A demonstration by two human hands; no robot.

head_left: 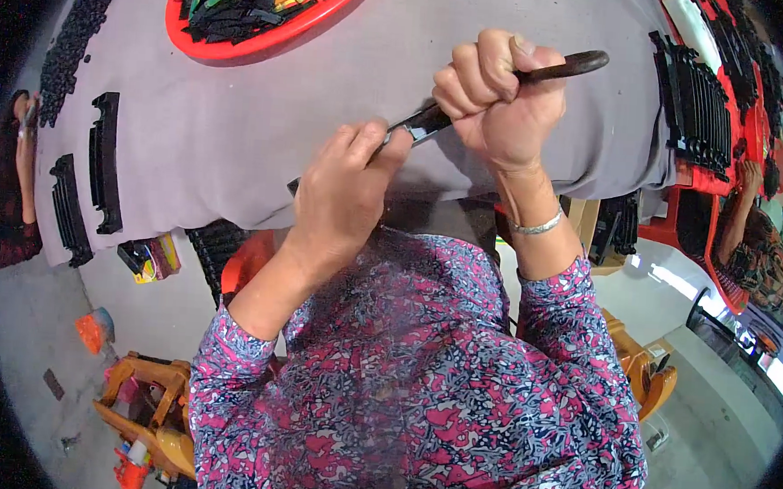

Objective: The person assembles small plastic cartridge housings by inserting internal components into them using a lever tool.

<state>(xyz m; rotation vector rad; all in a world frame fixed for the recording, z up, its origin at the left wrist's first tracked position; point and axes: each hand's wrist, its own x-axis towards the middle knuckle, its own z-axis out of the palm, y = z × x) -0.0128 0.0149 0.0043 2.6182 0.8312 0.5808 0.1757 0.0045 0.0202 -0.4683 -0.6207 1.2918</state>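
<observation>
My right hand is closed in a fist round a dark, curved-handled tool, whose rounded handle end sticks out at the right. My left hand is closed, fingers pinched, on a long black plastic strip that runs slantwise between both hands. A pale metallic glint shows at the left fingertips. The tool's working end is hidden by my right fist, so its exact kind cannot be told. Both hands are above the near edge of the grey cloth-covered table.
A red basin of black, green and yellow pieces stands at the far left. Black slotted strips lie at left, beside small black pieces. More strips are stacked at right near red trays. Other people sit at both sides.
</observation>
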